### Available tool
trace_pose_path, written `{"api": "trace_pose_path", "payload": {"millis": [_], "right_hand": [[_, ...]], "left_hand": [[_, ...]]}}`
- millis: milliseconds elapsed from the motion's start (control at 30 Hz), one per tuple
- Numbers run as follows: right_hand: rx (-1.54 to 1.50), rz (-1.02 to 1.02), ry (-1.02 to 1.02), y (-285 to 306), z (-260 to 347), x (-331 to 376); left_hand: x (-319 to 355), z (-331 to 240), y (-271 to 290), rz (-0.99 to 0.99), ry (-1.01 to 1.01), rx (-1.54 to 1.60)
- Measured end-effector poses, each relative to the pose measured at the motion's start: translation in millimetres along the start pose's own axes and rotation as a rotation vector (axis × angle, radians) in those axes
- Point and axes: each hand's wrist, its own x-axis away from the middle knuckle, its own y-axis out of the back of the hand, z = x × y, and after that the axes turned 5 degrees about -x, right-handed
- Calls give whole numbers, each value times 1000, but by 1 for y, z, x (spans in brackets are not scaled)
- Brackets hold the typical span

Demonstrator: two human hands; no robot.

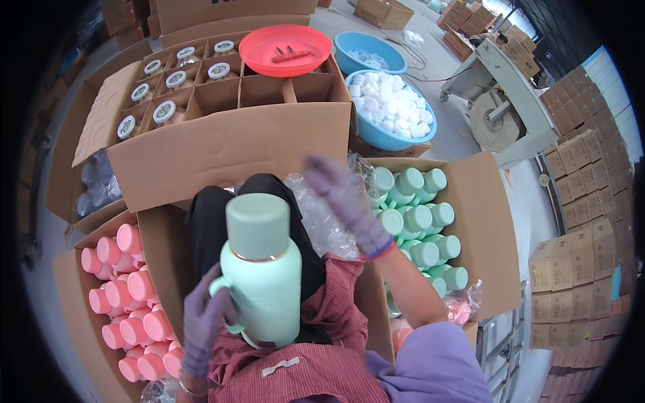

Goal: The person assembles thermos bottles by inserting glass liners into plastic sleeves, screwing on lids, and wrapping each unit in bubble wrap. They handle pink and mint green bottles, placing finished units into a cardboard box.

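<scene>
A mint-green vacuum jug [265,289] with a lighter green cup lid stands upright on my lap. My left hand [207,319], in a thin purple glove, has its fingers curled at the jug's side handle. Out in front, away from the jug, my gloved right hand [336,191] reaches over crumpled clear plastic film [321,225], close to the front flap of a divided carton [235,154]. Motion smears its fingers, and nothing shows clearly in them. Right of that arm, a carton [480,221] holds several mint-green jugs [416,218].
Several coral-pink jugs [134,329] fill a carton at left. Glass liners with round tops [163,112] sit in the divided carton, beneath a red basin [285,43] with small red tools. Blue basins hold white caps [390,101] and clear rings [366,60]. Stacked cartons [571,262] line the right.
</scene>
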Motion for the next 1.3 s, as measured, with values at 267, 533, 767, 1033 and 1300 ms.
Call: {"api": "trace_pose_path", "payload": {"millis": [267,533,767,1033,1300], "right_hand": [[-422,-363,-419,99,-114,10],[406,-154,632,3,103,-21],[71,-89,418,-77,69,17],[783,-304,195,-31,-1,9],[863,-328,445,23,12,-57]], "left_hand": [[-64,-55,39,-198,-553,-187],[-147,-181,-62,577,-651,-305],[-223,-114,-2,414,-407,31],[-256,-90,121,311,-524,670],[-249,-176,235,-6,-780,634]]}}
